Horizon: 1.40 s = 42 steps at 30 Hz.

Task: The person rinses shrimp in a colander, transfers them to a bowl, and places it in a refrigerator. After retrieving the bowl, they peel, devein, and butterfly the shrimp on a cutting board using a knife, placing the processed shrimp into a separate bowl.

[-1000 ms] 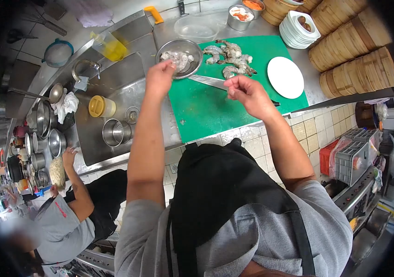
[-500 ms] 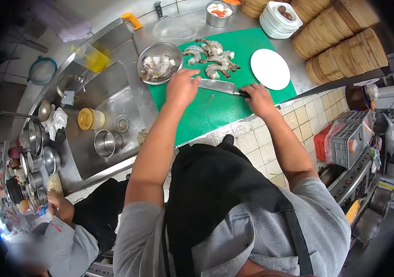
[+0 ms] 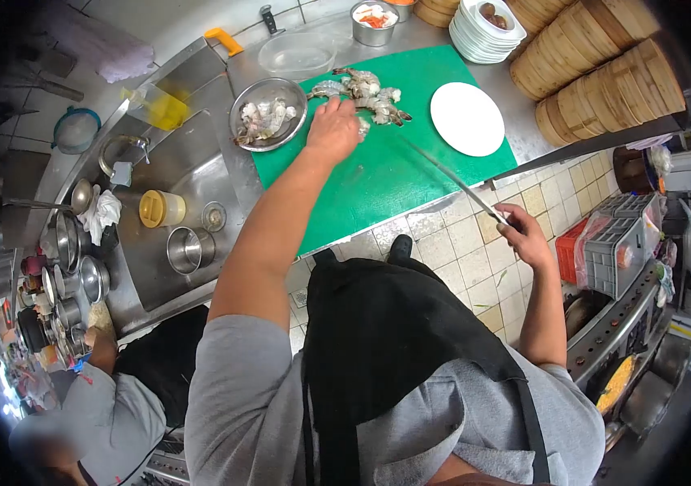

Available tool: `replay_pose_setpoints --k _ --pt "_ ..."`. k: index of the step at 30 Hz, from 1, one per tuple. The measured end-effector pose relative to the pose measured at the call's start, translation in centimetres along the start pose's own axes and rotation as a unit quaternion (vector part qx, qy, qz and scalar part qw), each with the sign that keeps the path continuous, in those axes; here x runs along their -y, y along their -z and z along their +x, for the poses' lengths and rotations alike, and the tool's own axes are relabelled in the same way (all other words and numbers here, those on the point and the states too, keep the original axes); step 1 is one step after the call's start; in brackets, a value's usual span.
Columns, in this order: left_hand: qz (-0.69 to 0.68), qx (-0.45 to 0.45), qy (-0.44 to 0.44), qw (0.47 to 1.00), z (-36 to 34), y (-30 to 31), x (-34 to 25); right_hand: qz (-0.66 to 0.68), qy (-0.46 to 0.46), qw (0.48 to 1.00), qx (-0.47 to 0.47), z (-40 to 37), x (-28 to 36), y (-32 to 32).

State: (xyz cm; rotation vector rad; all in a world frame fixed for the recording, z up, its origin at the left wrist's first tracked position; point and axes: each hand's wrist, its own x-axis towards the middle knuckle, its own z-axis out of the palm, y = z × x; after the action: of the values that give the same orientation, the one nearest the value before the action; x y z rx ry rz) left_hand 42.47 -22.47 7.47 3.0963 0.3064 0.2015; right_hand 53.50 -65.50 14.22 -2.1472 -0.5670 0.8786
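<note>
Several raw shrimp (image 3: 381, 104), grey with dark tails, lie on the green cutting board (image 3: 345, 198). My left hand (image 3: 334, 132) is closed over a shrimp (image 3: 363, 128) at the near edge of the pile; part of it shows beside my fingers. My right hand (image 3: 526, 236) grips a kitchen knife (image 3: 452, 176) by its handle, off the board's front edge. The long blade points up and left over the board, its tip blurred. Left of the pile, a metal bowl (image 3: 301, 121) holds more shrimp. A white oval plate (image 3: 467, 119) rests on the board's right side.
A steel sink (image 3: 224, 182) with a metal pot (image 3: 189, 249) and a yellow-lidded container (image 3: 161, 209) lies left. Stacked white dishes (image 3: 483, 36) and bamboo steamers (image 3: 605, 89) stand at back right. A clear tray (image 3: 297, 53) sits behind the bowl. Another person (image 3: 110, 413) works at lower left.
My right hand has swung the knife right and toward me, off the board. My left hand has left the blade's tip and moved onto the shrimp pile.
</note>
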Motion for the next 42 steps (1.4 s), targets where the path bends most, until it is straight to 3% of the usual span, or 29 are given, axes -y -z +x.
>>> replay_pose_setpoints --k 1,3,7,9,15,20,31,40,42 --pt "0.001 0.001 -0.003 1.0 -0.6 0.1 -0.2 0.003 -0.001 1.0 -0.001 -0.6 -0.5 -0.1" --pt "-0.004 -0.045 0.012 0.999 -2.3 0.4 -0.6 0.108 -0.092 0.99 0.026 -1.1 -1.8 -0.7" --pt "-0.011 0.01 0.069 0.998 -4.6 1.0 -1.1 0.232 -0.017 0.972 0.044 -0.1 -3.9 -4.7" --pt "-0.07 0.052 0.173 0.981 -5.4 0.9 -1.1 0.217 -0.015 0.973 0.08 0.9 -2.6 -6.1" --pt "-0.281 0.11 0.28 0.911 -5.6 1.1 -0.3 0.179 -0.003 0.975 0.13 2.8 1.8 -9.3" --pt "-0.277 0.099 0.256 0.921 -5.5 0.9 -0.3 0.13 0.009 0.975 0.179 3.8 2.2 -9.6" --pt "-0.25 0.097 0.234 0.935 -5.1 1.0 -0.2 0.108 0.009 0.979 0.175 4.3 2.1 -8.8" --pt "-0.238 0.12 0.266 0.927 -4.9 1.8 -0.6 0.092 0.01 0.982 0.163 4.5 2.5 -8.5" --pt "-0.218 0.11 0.235 0.941 -4.9 1.7 -0.4 0.103 0.018 0.98 0.171 4.7 2.1 -8.5"
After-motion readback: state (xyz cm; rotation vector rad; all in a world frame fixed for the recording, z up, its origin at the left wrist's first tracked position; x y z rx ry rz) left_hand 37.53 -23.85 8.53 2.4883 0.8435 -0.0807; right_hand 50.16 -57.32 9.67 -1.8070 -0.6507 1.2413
